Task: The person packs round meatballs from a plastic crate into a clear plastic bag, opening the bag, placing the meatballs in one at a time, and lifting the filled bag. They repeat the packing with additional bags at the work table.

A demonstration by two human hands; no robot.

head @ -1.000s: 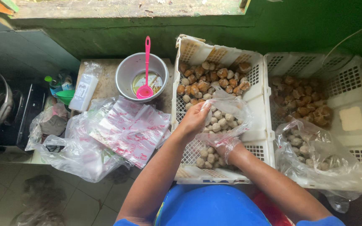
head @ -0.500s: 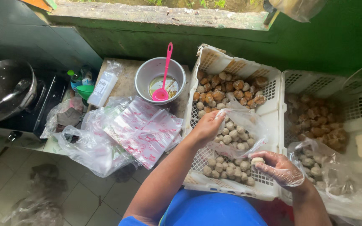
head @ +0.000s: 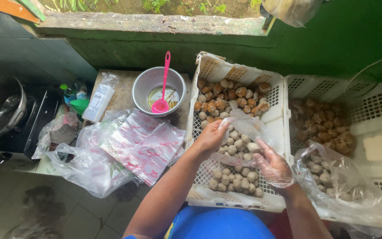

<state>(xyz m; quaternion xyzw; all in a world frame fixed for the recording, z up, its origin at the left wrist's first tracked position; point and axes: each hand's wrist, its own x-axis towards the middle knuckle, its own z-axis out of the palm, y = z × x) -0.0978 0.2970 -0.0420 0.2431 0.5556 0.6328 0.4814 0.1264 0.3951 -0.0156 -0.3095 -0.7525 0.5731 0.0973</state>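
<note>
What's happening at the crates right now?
A person stands over a white crate of pale and brown food balls. The bare left hand holds open a clear plastic bag partly filled with pale balls, while the right hand, in a thin clear glove, reaches into it. A metal bowl with a pink ladle sits alongside.

**Colours around the white crate**

You have a white lattice crate (head: 208,71) holding pale beige balls (head: 235,177) and browner, orange-tinted ones (head: 226,95) at its far end. Your right hand (head: 273,168) wears a clear glove; the bag (head: 248,132) over the crate is clear too. Left of the crate sit a grey metal bowl (head: 144,86) with a pink ladle (head: 163,84) and clear bags printed in red (head: 149,146). Behind the crate, the wall (head: 332,40) is dark green.
</note>
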